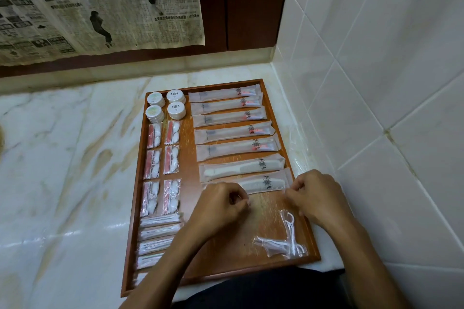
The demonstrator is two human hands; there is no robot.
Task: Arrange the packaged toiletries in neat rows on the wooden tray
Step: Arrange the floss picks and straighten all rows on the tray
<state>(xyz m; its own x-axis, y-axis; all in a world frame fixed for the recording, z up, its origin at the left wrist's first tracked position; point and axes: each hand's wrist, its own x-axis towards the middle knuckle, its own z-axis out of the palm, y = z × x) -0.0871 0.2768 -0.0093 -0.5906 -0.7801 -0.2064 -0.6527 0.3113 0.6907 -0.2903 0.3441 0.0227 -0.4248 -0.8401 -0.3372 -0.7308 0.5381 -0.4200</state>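
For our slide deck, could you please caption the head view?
Both hands straighten the nearest comb packet on a wooden tray of neatly rowed toiletries.

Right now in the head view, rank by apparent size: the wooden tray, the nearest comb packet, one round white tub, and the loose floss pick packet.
1. wooden tray
2. nearest comb packet, partly hidden by both hands
3. floss pick packet, nearer the camera, so only roughly ranked
4. round white tub
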